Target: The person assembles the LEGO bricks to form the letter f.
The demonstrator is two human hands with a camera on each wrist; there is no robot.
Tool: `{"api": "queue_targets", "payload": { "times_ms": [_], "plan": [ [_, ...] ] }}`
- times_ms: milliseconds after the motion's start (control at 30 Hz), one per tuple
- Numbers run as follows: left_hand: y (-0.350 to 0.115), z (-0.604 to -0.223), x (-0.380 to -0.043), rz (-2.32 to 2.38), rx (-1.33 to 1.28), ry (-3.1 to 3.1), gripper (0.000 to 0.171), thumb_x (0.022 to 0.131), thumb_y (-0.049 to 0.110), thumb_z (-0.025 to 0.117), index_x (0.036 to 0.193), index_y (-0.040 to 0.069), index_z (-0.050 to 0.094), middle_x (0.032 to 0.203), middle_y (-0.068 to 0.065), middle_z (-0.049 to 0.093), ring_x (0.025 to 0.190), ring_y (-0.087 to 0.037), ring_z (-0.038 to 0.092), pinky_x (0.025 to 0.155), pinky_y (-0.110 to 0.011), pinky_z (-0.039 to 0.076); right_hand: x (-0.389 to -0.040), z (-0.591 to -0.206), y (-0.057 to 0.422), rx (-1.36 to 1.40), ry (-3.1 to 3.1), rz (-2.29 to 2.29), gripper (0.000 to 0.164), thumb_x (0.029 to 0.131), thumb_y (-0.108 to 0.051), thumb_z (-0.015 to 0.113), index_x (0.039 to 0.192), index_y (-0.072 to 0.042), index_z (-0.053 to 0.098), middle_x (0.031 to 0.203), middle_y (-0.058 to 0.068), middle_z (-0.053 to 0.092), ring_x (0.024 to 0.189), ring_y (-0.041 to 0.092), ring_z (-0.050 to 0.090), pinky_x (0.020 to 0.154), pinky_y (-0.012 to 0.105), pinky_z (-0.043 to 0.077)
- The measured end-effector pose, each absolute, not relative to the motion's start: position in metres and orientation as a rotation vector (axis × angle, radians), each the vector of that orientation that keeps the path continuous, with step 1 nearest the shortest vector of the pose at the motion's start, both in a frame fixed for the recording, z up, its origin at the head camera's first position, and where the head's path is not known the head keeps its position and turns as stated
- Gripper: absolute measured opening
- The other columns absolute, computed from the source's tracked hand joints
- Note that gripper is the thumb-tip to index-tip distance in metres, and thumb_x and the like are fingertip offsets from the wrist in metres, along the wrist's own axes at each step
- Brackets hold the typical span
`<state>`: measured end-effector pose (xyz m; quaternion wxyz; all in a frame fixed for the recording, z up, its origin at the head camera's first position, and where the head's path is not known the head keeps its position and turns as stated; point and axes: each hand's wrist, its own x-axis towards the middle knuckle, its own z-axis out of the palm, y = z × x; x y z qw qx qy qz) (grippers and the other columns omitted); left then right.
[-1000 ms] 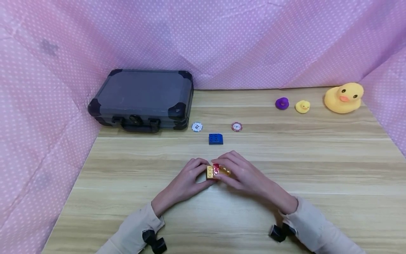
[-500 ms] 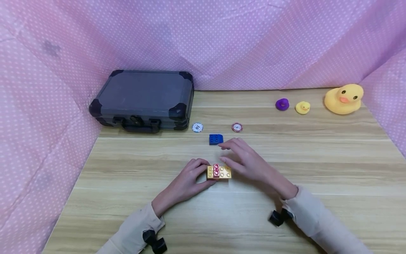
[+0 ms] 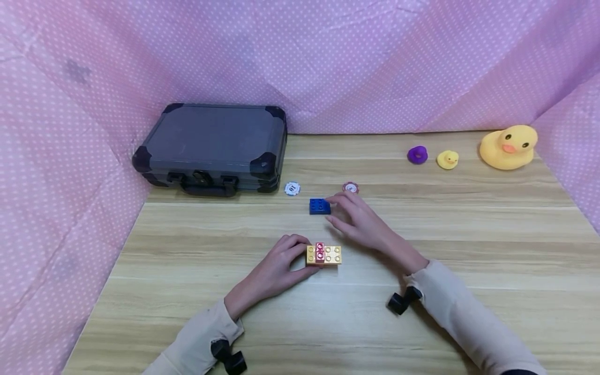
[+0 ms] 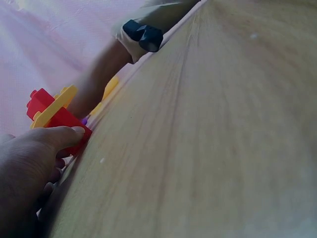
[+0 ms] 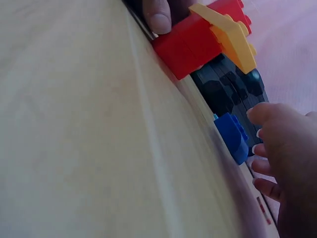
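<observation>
My left hand (image 3: 276, 264) grips the left end of a small stack of toy building bricks between thumb and fingers. From above, the stack shows a yellow brick (image 3: 334, 255) with a narrow red brick (image 3: 320, 252) across it. The right wrist view shows a red block (image 5: 185, 49) underneath. Beyond the stack lies a blue building brick (image 3: 320, 207) with studs on top. My right hand (image 3: 362, 221) is at its right side, thumb and fingers apart and nothing held. In the right wrist view the fingertips (image 5: 260, 149) hover beside the blue brick.
A grey case (image 3: 215, 135) with black corners stands at the back left. Behind the blue brick lie a white poker chip (image 3: 292, 188) and a red one (image 3: 350, 186), partly covered by my right hand. Purple (image 3: 417, 154), small yellow (image 3: 447, 160) and large yellow (image 3: 506, 148) ducks stand back right.
My right hand has let go of the brick stack and moved away from me to the blue brick. My left hand keeps its grip on the stack in the same place.
</observation>
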<state>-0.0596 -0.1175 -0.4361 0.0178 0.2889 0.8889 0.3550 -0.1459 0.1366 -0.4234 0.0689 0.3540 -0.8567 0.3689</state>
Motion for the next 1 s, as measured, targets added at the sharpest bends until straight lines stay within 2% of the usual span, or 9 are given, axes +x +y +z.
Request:
{"api": "queue_targets", "payload": {
  "times_ms": [333,1000],
  "plan": [
    [-0.118,-0.437,-0.060,1.122,0.917,2.756,0.034,0.091,0.030,0.083,0.117,0.009,0.074,0.124,0.000,0.062,0.116,-0.016,0.053,0.098,-0.038,0.050,-0.156,-0.434,0.134,1.040,-2.551,1.103,0.040,0.095,-0.016,0.075,0.129,0.001,0.064,0.125,0.013,0.061,0.114,0.027,0.056,0.098,0.046,0.048],
    [-0.118,-0.439,-0.060,1.125,0.924,2.758,0.034,0.092,0.030,0.082,0.116,0.009,0.073,0.124,0.000,0.062,0.116,-0.016,0.053,0.098,-0.037,0.050,-0.162,-0.437,0.128,0.998,-2.639,1.038,0.048,0.093,-0.023,0.079,0.134,-0.002,0.062,0.130,0.014,0.060,0.121,0.031,0.055,0.104,0.048,0.045]
  ]
}}
